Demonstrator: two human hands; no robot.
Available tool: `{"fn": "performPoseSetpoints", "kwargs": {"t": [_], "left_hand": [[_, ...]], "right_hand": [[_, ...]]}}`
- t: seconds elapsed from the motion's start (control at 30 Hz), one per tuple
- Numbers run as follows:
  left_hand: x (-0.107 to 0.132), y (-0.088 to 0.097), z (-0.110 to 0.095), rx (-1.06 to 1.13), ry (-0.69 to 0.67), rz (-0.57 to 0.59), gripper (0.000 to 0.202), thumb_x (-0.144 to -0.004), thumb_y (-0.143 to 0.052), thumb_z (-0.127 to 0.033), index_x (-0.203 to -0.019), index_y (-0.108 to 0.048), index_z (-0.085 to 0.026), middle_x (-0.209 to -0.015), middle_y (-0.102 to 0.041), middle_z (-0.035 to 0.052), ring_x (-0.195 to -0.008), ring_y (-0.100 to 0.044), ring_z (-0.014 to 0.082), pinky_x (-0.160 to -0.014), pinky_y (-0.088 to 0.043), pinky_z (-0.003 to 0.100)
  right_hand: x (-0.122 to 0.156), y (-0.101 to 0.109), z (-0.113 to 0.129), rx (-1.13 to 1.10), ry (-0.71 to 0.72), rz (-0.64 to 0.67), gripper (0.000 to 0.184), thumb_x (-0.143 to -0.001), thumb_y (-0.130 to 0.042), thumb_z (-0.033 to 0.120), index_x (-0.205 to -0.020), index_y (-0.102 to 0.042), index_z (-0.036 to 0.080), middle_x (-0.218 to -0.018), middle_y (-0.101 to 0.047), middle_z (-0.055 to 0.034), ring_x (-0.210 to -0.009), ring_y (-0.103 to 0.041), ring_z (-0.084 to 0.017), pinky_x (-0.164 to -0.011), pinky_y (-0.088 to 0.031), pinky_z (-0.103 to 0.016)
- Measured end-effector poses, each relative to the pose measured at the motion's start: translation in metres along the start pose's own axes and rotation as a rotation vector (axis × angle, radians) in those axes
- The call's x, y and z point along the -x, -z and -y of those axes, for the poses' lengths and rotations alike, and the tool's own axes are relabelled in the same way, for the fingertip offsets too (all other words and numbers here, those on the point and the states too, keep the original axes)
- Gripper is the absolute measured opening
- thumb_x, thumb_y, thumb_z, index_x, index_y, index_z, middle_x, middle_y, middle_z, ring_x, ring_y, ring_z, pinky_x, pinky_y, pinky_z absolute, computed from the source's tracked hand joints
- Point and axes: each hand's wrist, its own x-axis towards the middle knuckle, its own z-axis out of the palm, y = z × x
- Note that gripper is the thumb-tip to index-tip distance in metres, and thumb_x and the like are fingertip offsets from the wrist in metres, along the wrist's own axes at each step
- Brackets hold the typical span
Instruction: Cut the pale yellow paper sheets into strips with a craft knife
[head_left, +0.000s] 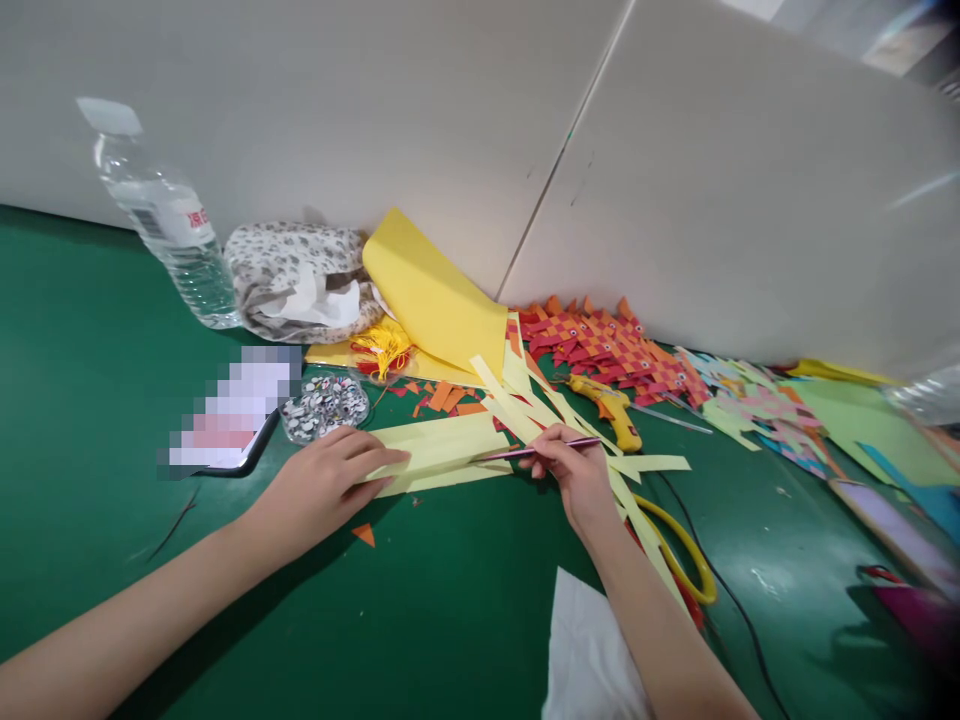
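My left hand rests on the left end of a pale yellow paper sheet, its fingers stretched out and pressing it against the green table. My right hand is closed around a slim purple pen-like tool; whether it is a pen or a blade I cannot tell. The tool's thin tip points left and touches or hovers over the paper. Cut pale yellow strips lie in a loose heap behind and beneath my right hand. Small orange paper scraps are scattered behind the sheet.
Scissors with yellow handles lie partly under strips, near a yellow glue gun. A water bottle, a phone, a bag of googly eyes and a spotted cloth pouch are left. Woven red-orange paper fish line the wall.
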Motion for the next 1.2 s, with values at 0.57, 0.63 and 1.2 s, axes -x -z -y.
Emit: {"fn": "performPoseSetpoints", "kwargs": {"t": [0.57, 0.63, 1.2], "left_hand": [[0.0, 0.001, -0.001, 0.008, 0.009, 0.011, 0.026, -0.095, -0.046, -0.024, -0.117, -0.059, -0.024, -0.103, -0.065, 0.006, -0.095, -0.057, 0.0209, -0.079, -0.049, 0.034], [0.0, 0.001, -0.001, 0.008, 0.014, 0.014, 0.026, -0.094, -0.047, -0.024, -0.117, -0.059, -0.025, -0.103, -0.065, 0.0058, -0.095, -0.057, 0.0211, -0.079, -0.049, 0.034], [0.0, 0.0, 0.0, 0.003, 0.002, 0.01, 0.026, -0.095, -0.046, -0.024, -0.117, -0.059, -0.024, -0.103, -0.065, 0.0065, -0.094, -0.057, 0.0214, -0.078, -0.049, 0.035]], "right_hand": [[-0.011, 0.029, 0.01, 0.033, 0.173, -0.23, 0.015, -0.063, -0.063, 0.016, -0.049, -0.058, 0.02, -0.042, -0.055, 0.0026, -0.038, -0.051, -0.011, -0.038, -0.034, -0.023], [-0.011, 0.033, 0.013, 0.028, 0.2, -0.262, 0.015, -0.063, -0.063, 0.015, -0.049, -0.059, 0.02, -0.042, -0.056, 0.0027, -0.037, -0.051, -0.011, -0.037, -0.033, -0.023], [0.004, -0.003, -0.008, 0.017, 0.076, 0.045, 0.016, -0.076, -0.067, 0.026, -0.063, -0.061, 0.02, -0.055, -0.066, 0.0007, -0.049, -0.059, -0.013, -0.052, -0.043, -0.025]]}}
